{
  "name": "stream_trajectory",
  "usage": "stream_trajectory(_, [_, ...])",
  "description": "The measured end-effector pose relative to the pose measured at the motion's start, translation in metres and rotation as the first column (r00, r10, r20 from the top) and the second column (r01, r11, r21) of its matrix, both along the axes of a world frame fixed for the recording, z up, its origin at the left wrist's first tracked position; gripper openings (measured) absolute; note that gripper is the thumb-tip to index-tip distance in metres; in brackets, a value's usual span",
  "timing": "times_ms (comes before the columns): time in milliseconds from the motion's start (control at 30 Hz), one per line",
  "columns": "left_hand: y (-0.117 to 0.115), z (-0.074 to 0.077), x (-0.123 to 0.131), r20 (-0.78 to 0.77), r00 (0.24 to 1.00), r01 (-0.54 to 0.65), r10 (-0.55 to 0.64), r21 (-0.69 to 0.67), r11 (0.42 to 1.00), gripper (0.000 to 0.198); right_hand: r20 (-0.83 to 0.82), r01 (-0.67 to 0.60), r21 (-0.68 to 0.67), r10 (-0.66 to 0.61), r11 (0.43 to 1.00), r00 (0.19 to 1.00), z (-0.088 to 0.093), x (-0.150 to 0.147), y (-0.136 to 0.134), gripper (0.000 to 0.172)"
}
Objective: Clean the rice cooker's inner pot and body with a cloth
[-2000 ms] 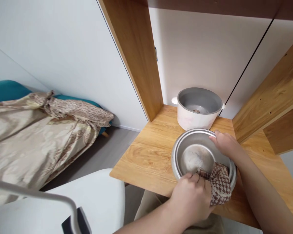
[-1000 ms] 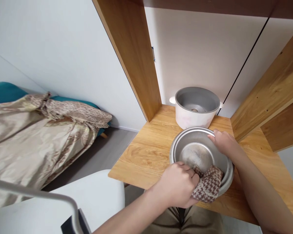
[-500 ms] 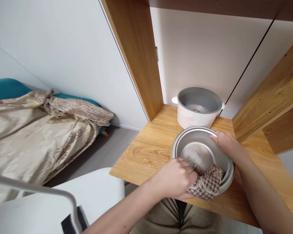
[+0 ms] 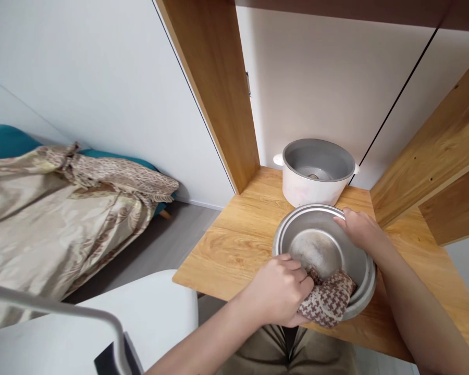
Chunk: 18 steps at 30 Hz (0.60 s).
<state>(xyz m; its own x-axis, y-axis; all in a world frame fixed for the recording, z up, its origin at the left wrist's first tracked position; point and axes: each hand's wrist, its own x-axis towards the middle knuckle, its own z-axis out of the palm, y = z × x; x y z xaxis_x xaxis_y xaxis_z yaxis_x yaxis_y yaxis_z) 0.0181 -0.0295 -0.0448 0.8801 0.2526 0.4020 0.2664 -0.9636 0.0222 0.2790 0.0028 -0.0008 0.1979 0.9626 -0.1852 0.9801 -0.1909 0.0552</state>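
Observation:
A round metal pot point(image 4: 320, 249) rests tilted toward me on a wooden table point(image 4: 238, 239). My right hand point(image 4: 358, 229) grips the pot's far right rim, fingers curled over the edge. My left hand point(image 4: 279, 297) is closed on a brown and white houndstooth cloth point(image 4: 330, 301), which is pressed against the pot's near inner wall and drapes over its front rim.
A white cooker body point(image 4: 316, 174) with a grey inside stands behind the pot against the wall. Wooden shelf panels rise at left point(image 4: 214, 88) and right point(image 4: 433, 151). A white chair point(image 4: 101, 323) stands at lower left, and a bed with a beige cover point(image 4: 54, 219) lies beyond.
My left hand with the cloth has slid along the pot's near inner wall, from the right side toward the left front. My right hand has kept its hold on the rim.

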Motion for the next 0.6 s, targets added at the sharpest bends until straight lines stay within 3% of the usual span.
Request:
stream_trajectory(200, [-0.032, 0.003, 0.021, -0.132, 0.983, -0.142, 0.131, -0.084, 0.986, 0.035, 0.020, -0.020, -0.001, 0.020, 1.000, 1.000, 0.000, 0.000, 0.000, 0.038])
stream_trajectory(300, [-0.044, 0.010, 0.032, -0.176, 0.961, -0.240, 0.214, -0.146, 0.960, 0.053, 0.027, -0.020, -0.003, 0.020, 1.000, 0.999, -0.001, 0.001, 0.001, 0.039])
stream_trajectory(367, [-0.046, 0.017, 0.034, -0.199, 0.952, -0.266, 0.231, -0.174, 0.948, 0.080, 0.028, -0.014, -0.002, 0.014, 1.000, 0.999, -0.001, 0.001, 0.001, 0.040])
stream_trajectory(433, [-0.043, 0.022, 0.031, -0.208, 0.957, -0.237, 0.201, -0.166, 0.957, 0.092, 0.031, -0.002, -0.002, 0.002, 1.000, 1.000, -0.001, 0.001, 0.001, 0.041])
stream_trajectory(600, [-0.018, 0.028, 0.004, -0.136, 0.991, -0.034, 0.016, -0.127, 0.991, 0.058, 0.031, 0.031, -0.003, -0.031, 1.000, 0.999, -0.003, 0.000, 0.000, 0.042])
